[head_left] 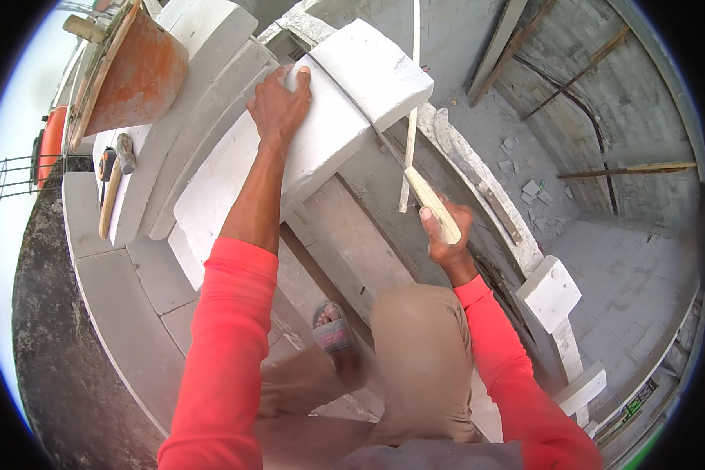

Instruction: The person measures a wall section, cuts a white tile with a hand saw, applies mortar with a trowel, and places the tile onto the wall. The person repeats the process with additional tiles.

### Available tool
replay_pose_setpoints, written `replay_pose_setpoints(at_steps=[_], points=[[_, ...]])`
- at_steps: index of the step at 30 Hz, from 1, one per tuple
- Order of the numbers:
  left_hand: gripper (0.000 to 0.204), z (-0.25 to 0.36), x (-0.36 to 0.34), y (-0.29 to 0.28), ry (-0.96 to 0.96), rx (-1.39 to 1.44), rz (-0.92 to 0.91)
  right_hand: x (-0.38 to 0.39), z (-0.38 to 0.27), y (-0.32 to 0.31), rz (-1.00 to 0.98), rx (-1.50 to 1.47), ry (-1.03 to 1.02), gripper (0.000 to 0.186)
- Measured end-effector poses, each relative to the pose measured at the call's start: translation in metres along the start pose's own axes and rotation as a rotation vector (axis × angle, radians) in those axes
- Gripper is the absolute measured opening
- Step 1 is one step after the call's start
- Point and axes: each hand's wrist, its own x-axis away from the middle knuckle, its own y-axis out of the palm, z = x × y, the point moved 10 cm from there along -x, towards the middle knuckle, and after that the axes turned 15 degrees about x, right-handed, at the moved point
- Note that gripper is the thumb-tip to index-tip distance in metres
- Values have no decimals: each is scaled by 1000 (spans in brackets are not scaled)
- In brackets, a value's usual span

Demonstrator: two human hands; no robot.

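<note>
Now my left hand [280,106] lies spread flat on the white block [290,149], fingers reaching its far edge. My right hand [446,235] is wrapped tight round the pale handle of a saw [435,207], its blade running far-left into a cut in the block. Far left, a hammer [116,180] rests on stacked blocks beside a rusty wheelbarrow [137,74].

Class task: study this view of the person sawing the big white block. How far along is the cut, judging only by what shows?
Done: the saw blade already sits in a cut line across the large white lightweight masonry block.

In hand: the left hand presses flat on the block; the right hand grips the pale wooden saw handle.

Left: both parts still sit joined. Cut depth cannot be told.
</note>
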Motion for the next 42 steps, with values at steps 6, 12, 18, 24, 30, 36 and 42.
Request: replay_pose_setpoints(at_steps=[6,12,18,24,30,36,42], points=[[66,0,-1,4,12,-20,-21,73,-50,-82,37,22,-55,53],[62,7,2,-3,-34,14,-45,-45,-86,-37,-43,-102,142,30],[63,7,4,-4,-7,50,-28,-4,-161,-114,-27,5,109,40],[62,8,2,-5,-19,66,-63,-106,-159,-60,-73,-100,229,44],[64,6,-1,-2,-8,55,-42,-37,-174,-108,-152,125,306,43],[63,7,4,-7,19,88,4,48,-125,-171,-26,160,393,40],[63,12,10,-10,-59,44,-14,9,-169,-157,-126,193,159,34]])
